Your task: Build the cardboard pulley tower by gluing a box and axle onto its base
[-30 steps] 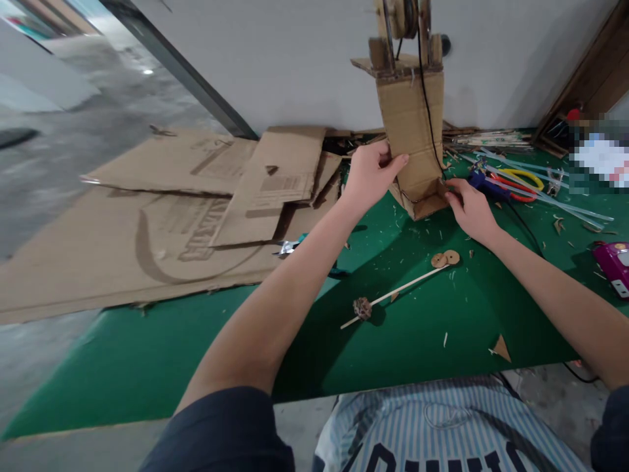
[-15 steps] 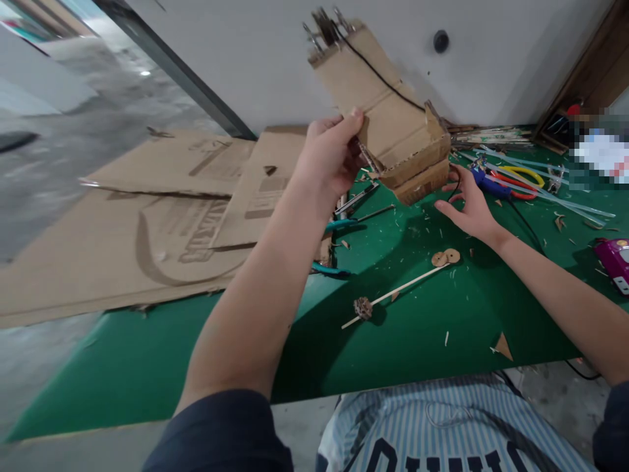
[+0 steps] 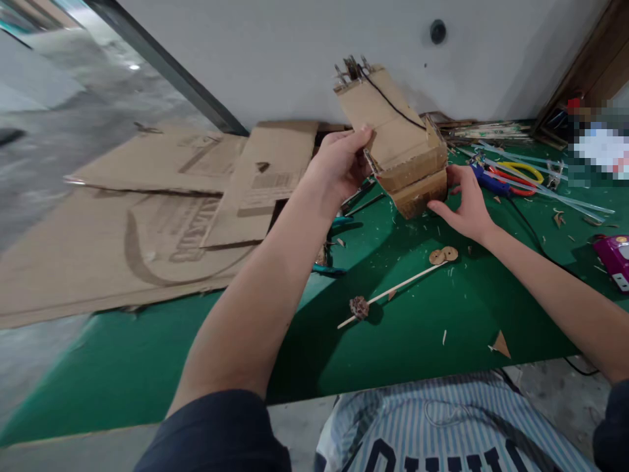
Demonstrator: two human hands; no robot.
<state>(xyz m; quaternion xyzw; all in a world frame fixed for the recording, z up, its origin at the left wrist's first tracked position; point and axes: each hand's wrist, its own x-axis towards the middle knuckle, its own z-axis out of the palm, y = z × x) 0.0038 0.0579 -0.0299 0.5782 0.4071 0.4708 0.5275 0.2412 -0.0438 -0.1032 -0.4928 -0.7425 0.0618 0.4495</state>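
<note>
A folded cardboard structure (image 3: 393, 134) is held tilted above the green table. My left hand (image 3: 344, 157) grips its left edge, thumb on the upper face and fingers underneath. My right hand (image 3: 464, 203) is at its lower right corner, thumb and fingers closed around that end. A black cord (image 3: 390, 101) runs along the upper face, and metal clip-like pieces (image 3: 350, 69) stick up from the far end. Below lies a thin wooden stick (image 3: 403, 283) with a brown ridged lump (image 3: 359, 307) near one end and small round cardboard discs (image 3: 443, 255) by the other.
Flat cardboard sheets (image 3: 162, 229) cover the left of the green table (image 3: 422, 354). Teal-handled scissors (image 3: 330, 269) lie by my left forearm. Rightward are a blue glue gun (image 3: 487, 181), clear glue sticks (image 3: 565, 196), yellow-red handles (image 3: 523, 172) and a magenta device (image 3: 613, 261).
The cardboard structure has come down and tilted a little flatter, with my left hand lowering along with it. My right hand has closed in on its lower right corner.
</note>
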